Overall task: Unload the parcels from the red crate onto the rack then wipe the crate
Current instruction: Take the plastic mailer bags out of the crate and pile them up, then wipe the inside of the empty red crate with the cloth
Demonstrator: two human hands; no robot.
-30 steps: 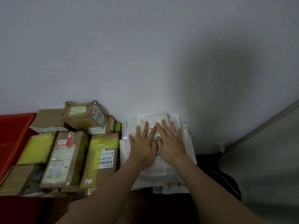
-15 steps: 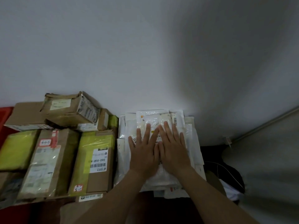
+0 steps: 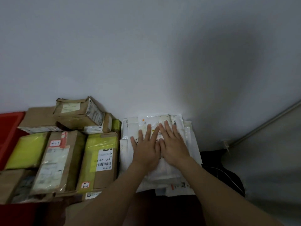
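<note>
Left hand (image 3: 147,148): flat, fingers straight, pressing down on the stack of white mailers (image 3: 160,168).
Right hand (image 3: 173,145): flat beside it, thumbs touching, on the same stack.
White mailers: against the wall (image 3: 146,54), far right.
Cardboard parcels (image 3: 65,154): piled just left.
Red crate (image 3: 8,126): far left edge.

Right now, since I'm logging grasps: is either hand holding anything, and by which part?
Nothing is gripped. The left hand and right hand lie flat, fingers straight, pressing on the top of the stack of white mailers.
</note>
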